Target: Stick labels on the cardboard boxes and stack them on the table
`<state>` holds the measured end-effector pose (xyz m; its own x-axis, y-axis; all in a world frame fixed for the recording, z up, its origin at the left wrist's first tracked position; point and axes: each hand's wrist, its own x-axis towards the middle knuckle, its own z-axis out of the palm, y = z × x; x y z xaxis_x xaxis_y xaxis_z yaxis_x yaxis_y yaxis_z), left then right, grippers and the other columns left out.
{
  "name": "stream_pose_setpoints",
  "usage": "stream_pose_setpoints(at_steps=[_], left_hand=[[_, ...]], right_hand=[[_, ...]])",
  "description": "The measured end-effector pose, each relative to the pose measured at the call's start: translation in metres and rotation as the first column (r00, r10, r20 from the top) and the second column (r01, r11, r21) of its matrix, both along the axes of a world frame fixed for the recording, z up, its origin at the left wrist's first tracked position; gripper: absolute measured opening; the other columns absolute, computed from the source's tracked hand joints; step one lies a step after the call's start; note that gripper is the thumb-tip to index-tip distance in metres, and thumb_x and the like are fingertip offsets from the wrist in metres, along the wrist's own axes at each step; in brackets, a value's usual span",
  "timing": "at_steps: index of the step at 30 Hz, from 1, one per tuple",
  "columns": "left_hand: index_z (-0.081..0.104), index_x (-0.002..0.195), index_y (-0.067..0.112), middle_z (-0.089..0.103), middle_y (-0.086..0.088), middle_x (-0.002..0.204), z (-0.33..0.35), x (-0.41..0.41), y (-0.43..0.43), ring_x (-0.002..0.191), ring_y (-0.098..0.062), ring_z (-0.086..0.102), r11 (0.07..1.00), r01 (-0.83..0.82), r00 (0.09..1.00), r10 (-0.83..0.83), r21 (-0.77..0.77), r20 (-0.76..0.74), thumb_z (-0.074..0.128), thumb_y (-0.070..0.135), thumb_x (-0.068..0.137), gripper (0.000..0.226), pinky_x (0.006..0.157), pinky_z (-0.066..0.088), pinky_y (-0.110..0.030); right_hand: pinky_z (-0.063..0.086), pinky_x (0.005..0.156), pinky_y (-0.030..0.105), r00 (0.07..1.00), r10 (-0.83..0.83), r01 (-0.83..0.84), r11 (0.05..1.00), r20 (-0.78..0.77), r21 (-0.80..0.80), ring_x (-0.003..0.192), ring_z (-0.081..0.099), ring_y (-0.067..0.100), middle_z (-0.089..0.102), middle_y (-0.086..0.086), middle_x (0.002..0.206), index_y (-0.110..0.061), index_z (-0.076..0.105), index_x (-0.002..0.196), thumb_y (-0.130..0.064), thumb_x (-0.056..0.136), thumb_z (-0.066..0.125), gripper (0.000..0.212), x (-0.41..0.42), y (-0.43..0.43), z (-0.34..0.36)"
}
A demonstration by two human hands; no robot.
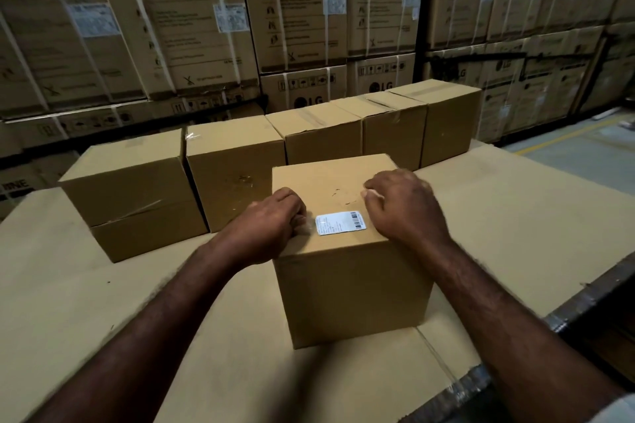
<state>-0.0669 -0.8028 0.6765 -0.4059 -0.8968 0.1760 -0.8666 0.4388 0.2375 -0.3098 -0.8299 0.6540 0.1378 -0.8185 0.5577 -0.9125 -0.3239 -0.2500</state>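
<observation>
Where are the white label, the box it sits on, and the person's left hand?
white label (340, 222): head view, middle of the sticker.
box (354, 292): head view, bare front face.
left hand (271, 220): head view, back of the hand.

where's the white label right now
In the head view, the white label lies flat on top of the nearest box, near its front edge, between the left hand and the right hand.

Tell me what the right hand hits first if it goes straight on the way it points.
Ahead of the right hand lies only bare top of the near box; past its far edge, probably the middle box in the back row, though depth is unclear.
</observation>
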Motion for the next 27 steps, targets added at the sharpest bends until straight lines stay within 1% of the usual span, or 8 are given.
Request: stream_pose_setpoints(at_steps=[3, 7, 12, 15, 17, 20, 23, 27], left_hand=[[0.047, 0.106, 0.032, 0.048, 0.013, 0.11, 0.0, 0.003, -0.004, 0.095, -0.008, 0.05, 0.999, -0.036, 0.999, 0.036, -0.004, -0.015, 0.054, 0.015, 0.098, 0.02, 0.082, 0.048, -0.028], [0.044, 0.097, 0.038, 0.051, 0.014, 0.106, -0.004, 0.011, -0.012, 0.09, -0.006, 0.052, 0.995, -0.098, 0.993, 0.098, 0.002, -0.064, 0.053, 0.008, 0.096, 0.032, 0.075, 0.047, -0.027], [0.045, 0.09, 0.04, 0.048, 0.019, 0.101, -0.004, 0.01, -0.017, 0.089, -0.008, 0.056, 0.988, -0.145, 0.976, 0.152, 0.057, -0.153, 0.051, 0.001, 0.094, 0.04, 0.076, 0.055, -0.035], [0.043, 0.084, 0.04, 0.049, 0.016, 0.099, 0.002, 0.008, -0.021, 0.089, -0.007, 0.056, 0.989, -0.142, 0.963, 0.132, -0.029, -0.234, 0.049, 0.004, 0.098, 0.039, 0.072, 0.053, -0.03], [0.04, 0.082, 0.041, 0.049, 0.013, 0.098, 0.009, 0.004, -0.022, 0.087, -0.006, 0.055, 0.987, -0.13, 0.96, 0.102, -0.09, -0.262, 0.05, 0.005, 0.099, 0.041, 0.071, 0.045, -0.021], [0.041, 0.085, 0.036, 0.047, 0.01, 0.1, 0.021, -0.005, -0.024, 0.087, -0.01, 0.054, 0.985, -0.123, 0.96, 0.087, -0.122, -0.267, 0.049, 0.009, 0.1, 0.032, 0.073, 0.046, -0.023], [0.042, 0.097, 0.031, 0.046, 0.009, 0.104, 0.031, -0.013, -0.026, 0.086, -0.01, 0.052, 0.977, -0.111, 0.965, 0.062, -0.184, -0.254, 0.046, 0.02, 0.102, 0.013, 0.074, 0.046, -0.024], [0.043, 0.097, 0.031, 0.048, 0.008, 0.105, 0.033, -0.028, -0.034, 0.088, -0.009, 0.051, 0.965, -0.083, 0.946, -0.001, -0.247, -0.324, 0.043, 0.025, 0.104, 0.01, 0.075, 0.042, -0.026]], right_hand=[[0.05, 0.087, 0.032, 0.962, 0.256, -0.266, 0.957, 0.095, 0.116, 0.11, 0.058, 0.013, 0.069, -0.007, 0.119, -0.023, 0.07, 0.118, -0.039, 0.096, 0.054, 0.031, 0.004, 0.007, 0.007], [0.054, 0.077, 0.033, 0.934, 0.357, -0.348, 0.915, -0.004, 0.204, 0.097, 0.062, 0.01, 0.071, -0.011, 0.109, -0.025, 0.073, 0.114, -0.051, 0.093, 0.054, 0.038, 0.013, 0.009, 0.007], [0.055, 0.065, 0.035, 0.951, 0.305, -0.282, 0.917, -0.042, 0.282, 0.076, 0.06, 0.008, 0.07, -0.01, 0.085, -0.026, 0.075, 0.101, -0.073, 0.081, 0.051, 0.057, 0.022, 0.003, 0.015], [0.052, 0.063, 0.03, 0.951, 0.279, -0.228, 0.922, -0.13, 0.311, 0.071, 0.058, 0.009, 0.065, -0.008, 0.078, -0.027, 0.067, 0.096, -0.081, 0.073, 0.052, 0.061, 0.031, 0.001, 0.024], [0.048, 0.06, 0.027, 0.953, 0.257, -0.198, 0.929, -0.161, 0.313, 0.071, 0.057, 0.011, 0.062, -0.007, 0.078, -0.026, 0.061, 0.095, -0.08, 0.071, 0.056, 0.059, 0.034, 0.0, 0.027], [0.047, 0.061, 0.028, 0.965, 0.199, -0.146, 0.948, -0.17, 0.281, 0.076, 0.058, 0.015, 0.063, -0.005, 0.084, -0.027, 0.059, 0.097, -0.068, 0.078, 0.059, 0.045, 0.037, -0.001, 0.025], [0.052, 0.067, 0.031, 0.991, 0.134, -0.128, 0.963, -0.011, 0.236, 0.08, 0.061, 0.018, 0.067, -0.003, 0.088, -0.028, 0.064, 0.103, -0.056, 0.088, 0.055, 0.032, 0.035, -0.001, 0.016], [0.049, 0.062, 0.035, 0.98, 0.066, -0.109, 0.968, 0.188, 0.227, 0.073, 0.06, 0.02, 0.064, -0.001, 0.076, -0.022, 0.063, 0.087, -0.052, 0.093, 0.051, 0.032, 0.028, -0.003, 0.007]])
